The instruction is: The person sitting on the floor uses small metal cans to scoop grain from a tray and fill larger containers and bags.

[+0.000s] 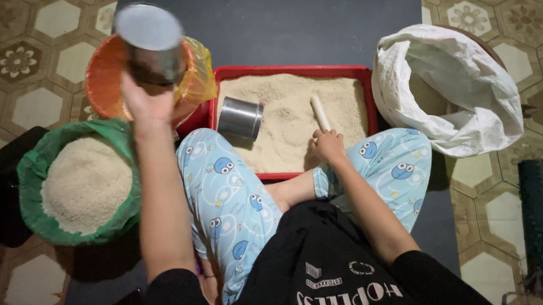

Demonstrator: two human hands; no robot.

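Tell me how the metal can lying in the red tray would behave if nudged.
The metal can lies on its side, so it could roll, though the loose grain around it probably damps that. Its smooth, shiny wall looks rigid and perhaps slippery.

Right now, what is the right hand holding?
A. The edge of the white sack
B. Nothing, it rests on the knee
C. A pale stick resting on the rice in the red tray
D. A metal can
C: the right hand grips the lower end of the pale stick, which lies on the rice in the red tray, while the left hand lifts a metal can.
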